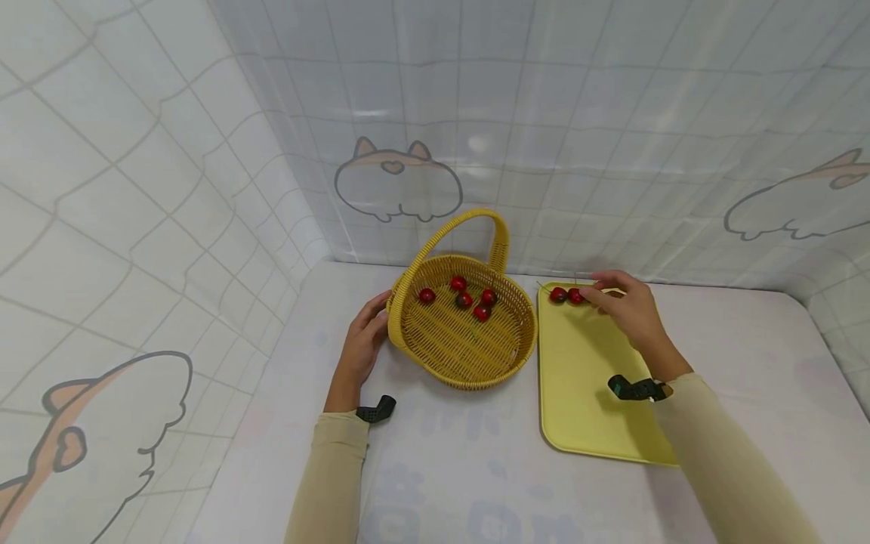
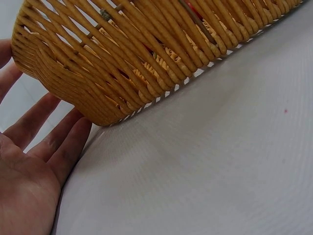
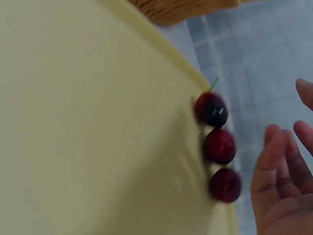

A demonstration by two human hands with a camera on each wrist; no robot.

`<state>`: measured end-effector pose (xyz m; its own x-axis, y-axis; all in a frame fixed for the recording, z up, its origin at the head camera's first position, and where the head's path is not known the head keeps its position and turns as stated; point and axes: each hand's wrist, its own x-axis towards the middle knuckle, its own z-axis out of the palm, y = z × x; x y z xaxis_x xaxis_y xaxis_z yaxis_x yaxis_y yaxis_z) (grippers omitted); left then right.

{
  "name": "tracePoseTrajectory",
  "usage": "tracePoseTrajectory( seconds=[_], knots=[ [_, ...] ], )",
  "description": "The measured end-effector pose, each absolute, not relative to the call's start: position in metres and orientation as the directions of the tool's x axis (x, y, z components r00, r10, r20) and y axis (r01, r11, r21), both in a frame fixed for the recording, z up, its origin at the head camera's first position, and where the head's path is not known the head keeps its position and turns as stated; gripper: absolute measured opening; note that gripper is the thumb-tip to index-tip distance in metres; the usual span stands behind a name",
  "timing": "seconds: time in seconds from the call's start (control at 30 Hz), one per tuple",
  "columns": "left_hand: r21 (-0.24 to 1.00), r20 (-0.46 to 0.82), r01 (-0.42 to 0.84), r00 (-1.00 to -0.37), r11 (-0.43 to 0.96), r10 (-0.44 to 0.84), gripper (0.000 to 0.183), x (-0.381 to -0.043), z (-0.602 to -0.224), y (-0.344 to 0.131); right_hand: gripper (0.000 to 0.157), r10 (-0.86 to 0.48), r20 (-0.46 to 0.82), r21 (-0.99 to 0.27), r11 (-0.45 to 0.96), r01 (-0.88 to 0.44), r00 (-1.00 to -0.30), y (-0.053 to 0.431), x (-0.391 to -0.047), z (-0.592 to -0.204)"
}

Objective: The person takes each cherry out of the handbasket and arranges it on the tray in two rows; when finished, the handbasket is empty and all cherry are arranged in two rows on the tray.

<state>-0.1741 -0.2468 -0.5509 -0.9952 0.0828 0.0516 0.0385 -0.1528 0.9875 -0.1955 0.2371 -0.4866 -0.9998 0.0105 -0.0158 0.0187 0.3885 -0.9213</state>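
A yellow woven basket [image 1: 469,355] with an arched handle holds several dark red cherries [image 1: 464,300]. My left hand [image 1: 365,338] rests against its left side; in the left wrist view the fingers [image 2: 68,142] lie extended along the wicker wall [image 2: 112,63]. To the right lies a yellow tray [image 1: 584,378]. Three cherries [image 3: 219,146] sit in a row along its far edge, as the right wrist view shows. My right hand [image 1: 628,310] hovers beside them, its fingers loosely bent, apart from the fruit and holding nothing. In the head view it partly covers the row.
A white cloth [image 1: 442,453] covers the table beneath the basket and tray. Behind them stands a sheeted wall [image 1: 578,151] with a grid pattern and cartoon drawings, and another such wall [image 1: 136,227] runs along the left.
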Motion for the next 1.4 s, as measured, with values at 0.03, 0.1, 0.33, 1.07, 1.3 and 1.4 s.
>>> tracePoseTrajectory(
  seconds=[0.03, 0.1, 0.33, 1.07, 1.3, 1.4],
  knots=[
    [0.988, 0.052, 0.038, -0.995, -0.152, 0.085, 0.044, -0.174, -0.551, -0.247, 0.058, -0.009, -0.01, -0.921, 0.39, 0.006, -1.0, 0.234, -0.196, -0.483],
    [0.988, 0.052, 0.039, -0.995, -0.15, 0.086, 0.044, -0.174, -0.552, -0.248, 0.055, -0.055, -0.005, -0.922, 0.387, -0.016, -0.998, 0.227, -0.196, -0.475],
    [0.987, 0.063, 0.049, -0.994, -0.153, 0.085, 0.044, -0.173, -0.554, -0.249, 0.045, -0.211, -0.012, -0.916, 0.395, -0.074, -0.977, 0.199, -0.198, -0.452],
    [0.985, 0.078, 0.062, -0.992, -0.161, 0.096, 0.044, -0.175, -0.557, -0.248, 0.052, -0.486, 0.021, -0.727, 0.593, -0.347, -0.874, 0.102, -0.216, -0.417],
    [0.985, 0.078, 0.062, -0.992, -0.158, 0.097, 0.045, -0.176, -0.56, -0.249, 0.057, -0.529, 0.006, -0.716, 0.59, -0.373, -0.849, 0.076, -0.228, -0.419],
    [0.984, 0.078, 0.061, -0.992, -0.165, 0.099, 0.046, -0.176, -0.56, -0.249, 0.058, -0.546, 0.002, -0.714, 0.586, -0.384, -0.838, 0.065, -0.234, -0.422]
  ],
)
